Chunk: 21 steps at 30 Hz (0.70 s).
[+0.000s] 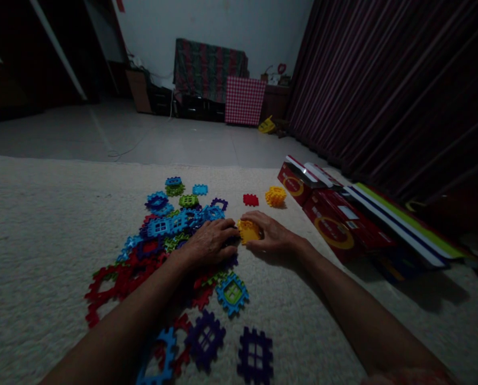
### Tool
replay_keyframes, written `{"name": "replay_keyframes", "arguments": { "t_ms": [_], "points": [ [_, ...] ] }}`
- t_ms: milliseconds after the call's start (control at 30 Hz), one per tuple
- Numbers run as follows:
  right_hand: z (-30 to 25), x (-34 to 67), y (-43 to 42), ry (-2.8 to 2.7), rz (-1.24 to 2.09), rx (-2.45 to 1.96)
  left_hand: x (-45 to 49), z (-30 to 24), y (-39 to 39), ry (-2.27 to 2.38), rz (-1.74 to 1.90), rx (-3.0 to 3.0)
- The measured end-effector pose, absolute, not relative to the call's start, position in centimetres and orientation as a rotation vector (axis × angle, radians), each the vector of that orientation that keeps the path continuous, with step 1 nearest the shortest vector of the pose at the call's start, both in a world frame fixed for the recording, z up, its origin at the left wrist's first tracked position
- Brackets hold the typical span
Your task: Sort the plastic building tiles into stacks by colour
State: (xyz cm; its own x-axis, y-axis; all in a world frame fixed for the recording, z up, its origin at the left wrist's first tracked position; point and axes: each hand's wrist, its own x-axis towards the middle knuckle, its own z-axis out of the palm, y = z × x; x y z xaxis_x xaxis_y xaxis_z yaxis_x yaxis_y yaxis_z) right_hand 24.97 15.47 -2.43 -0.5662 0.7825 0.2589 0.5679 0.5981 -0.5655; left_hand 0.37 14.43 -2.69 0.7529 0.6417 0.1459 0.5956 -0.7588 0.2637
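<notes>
My right hand (269,234) is closed on a yellow interlocking tile (248,231), pinched between thumb and fingers just above the cream carpet. My left hand (210,241) lies palm down over a heap of coloured tiles (167,227), its fingertips touching the left edge of the same yellow tile. What sits under the left palm is hidden. A blue tile with a green centre (232,292) lies just below my left wrist. Two purple tiles (255,354) lie near the front.
A small stack of yellow tiles (276,196) and one red tile (251,200) lie beyond my hands. Red cardboard boxes (335,214) lie open at the right by a dark striped curtain. Bare floor and furniture fill the back of the room.
</notes>
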Motion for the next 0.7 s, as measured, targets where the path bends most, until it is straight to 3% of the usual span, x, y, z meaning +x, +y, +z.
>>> {"name": "replay_keyframes", "arguments": {
  "t_ms": [300,500,700],
  "points": [
    [-5.3,24.7,15.7,-2.211,0.383,-0.954,0.3,-3.0,14.5,0.971,0.366,2.743],
    [-4.9,25.2,16.0,-2.155,0.463,-0.905,0.3,-3.4,14.7,0.965,0.366,2.744],
    [-3.7,27.3,17.3,-2.142,0.540,-1.127,0.2,-3.6,14.9,0.968,0.375,2.746]
  ]
}}
